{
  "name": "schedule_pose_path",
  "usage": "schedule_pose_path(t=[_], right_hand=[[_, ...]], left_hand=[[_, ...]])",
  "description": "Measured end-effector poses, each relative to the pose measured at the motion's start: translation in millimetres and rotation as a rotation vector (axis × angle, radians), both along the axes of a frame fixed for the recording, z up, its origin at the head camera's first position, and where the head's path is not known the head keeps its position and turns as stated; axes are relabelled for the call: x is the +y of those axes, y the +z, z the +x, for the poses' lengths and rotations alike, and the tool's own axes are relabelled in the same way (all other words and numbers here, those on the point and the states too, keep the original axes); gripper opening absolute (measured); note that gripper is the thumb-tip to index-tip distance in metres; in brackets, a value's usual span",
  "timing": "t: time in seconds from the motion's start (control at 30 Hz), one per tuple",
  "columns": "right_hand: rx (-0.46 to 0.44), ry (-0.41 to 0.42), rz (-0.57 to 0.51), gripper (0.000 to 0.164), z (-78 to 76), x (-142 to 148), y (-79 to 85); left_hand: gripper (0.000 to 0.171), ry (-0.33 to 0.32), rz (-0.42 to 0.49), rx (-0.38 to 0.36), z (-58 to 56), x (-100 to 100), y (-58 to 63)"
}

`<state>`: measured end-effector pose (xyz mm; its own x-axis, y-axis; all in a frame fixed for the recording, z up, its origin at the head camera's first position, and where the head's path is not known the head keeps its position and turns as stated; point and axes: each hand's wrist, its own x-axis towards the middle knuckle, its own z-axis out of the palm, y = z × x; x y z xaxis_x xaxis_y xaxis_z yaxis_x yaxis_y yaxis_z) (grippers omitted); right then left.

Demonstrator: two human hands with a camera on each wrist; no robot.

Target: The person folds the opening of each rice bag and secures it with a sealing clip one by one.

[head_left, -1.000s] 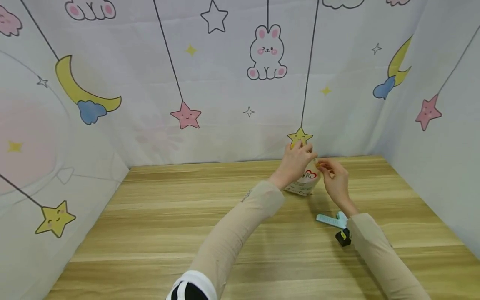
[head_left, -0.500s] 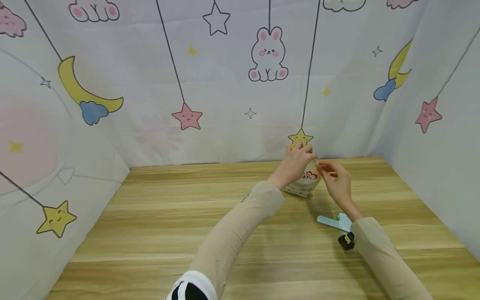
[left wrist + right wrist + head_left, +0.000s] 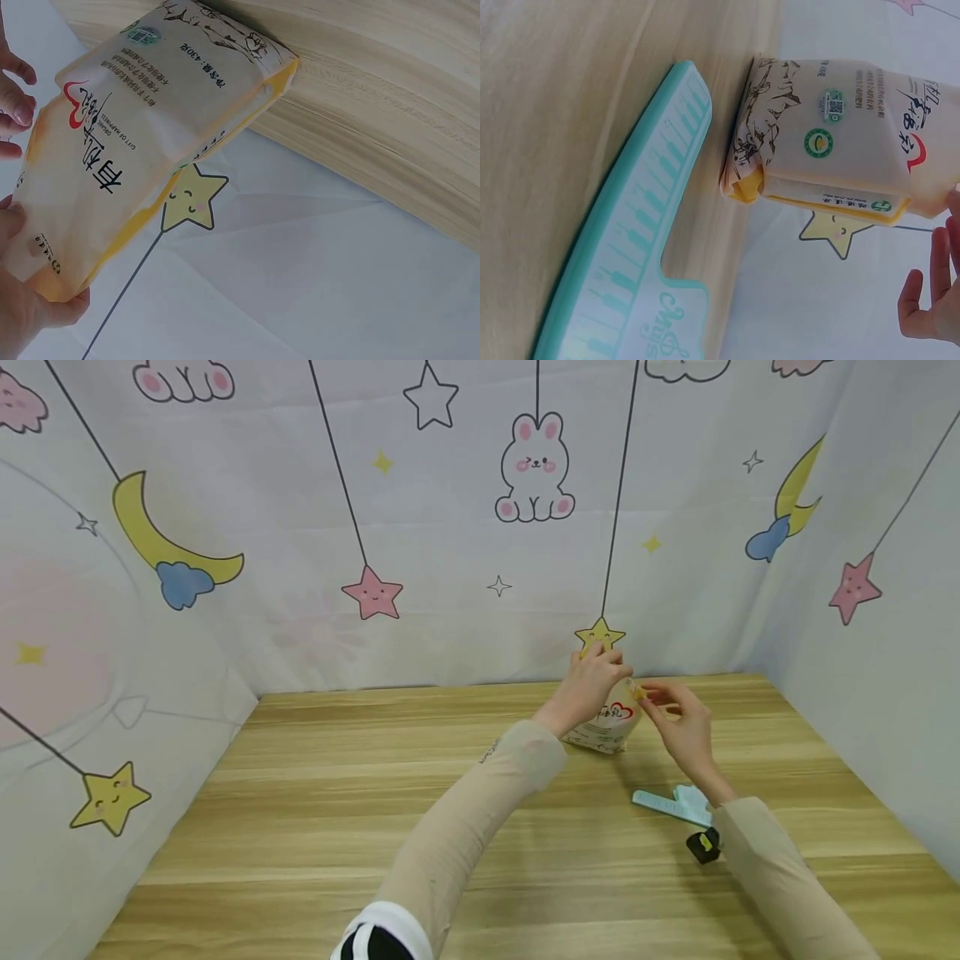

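Observation:
A cream, vacuum-style food bag [image 3: 606, 733] with yellow sides, Chinese lettering and a red heart stands upright at the back of the table. My left hand [image 3: 588, 689] grips its top, and the thumb wraps the upper edge in the left wrist view. At the bag's upper right edge, my right hand [image 3: 684, 727] pinches a small yellowish bit with thumb and forefinger. Its other fingers are bent loosely beside the bag [image 3: 825, 135] in the right wrist view. Nearer than the bag lies a teal, L-shaped flat thing [image 3: 641, 225] printed with piano keys.
A small black block [image 3: 703, 845] with a yellow mark shows beside the right sleeve. The wood-grain table [image 3: 337, 802] meets white cloth walls [image 3: 450, 527] printed with stars, moons and a rabbit. A white and black band [image 3: 386, 931] sits around the left arm.
My right hand has shifted slightly right, and the yellowish bit at its fingertips shows more. The black block has shifted right along with the sleeve. The left hand stays on the bag.

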<state>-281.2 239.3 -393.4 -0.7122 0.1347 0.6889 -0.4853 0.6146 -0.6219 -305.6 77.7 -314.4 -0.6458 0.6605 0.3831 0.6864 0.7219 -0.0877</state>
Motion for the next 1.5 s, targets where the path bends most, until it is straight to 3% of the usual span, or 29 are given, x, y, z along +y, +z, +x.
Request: schedule_pose_path(t=[0.57, 1.07, 1.27, 1.5], right_hand=[[-0.015, 0.039, 0.019, 0.023, 9.8, 0, 10.4], [-0.015, 0.098, 0.274, 0.022, 32.5, 14, 5.0], [-0.036, 0.114, 0.318, 0.020, 39.1, 19, 2.2], [0.008, 0.152, 0.378, 0.023, 40.6, 26, 0.4]], left_hand=[[0.030, 0.013, -0.017, -0.009, -0.5, -4, 2.4], [0.032, 0.004, -0.020, -0.052, 3.8, -2, 1.3], [0.034, -0.008, -0.033, -0.051, 3.9, -2, 0.1], [0.035, -0.004, -0.028, -0.060, 3.7, -3, 1.0]])
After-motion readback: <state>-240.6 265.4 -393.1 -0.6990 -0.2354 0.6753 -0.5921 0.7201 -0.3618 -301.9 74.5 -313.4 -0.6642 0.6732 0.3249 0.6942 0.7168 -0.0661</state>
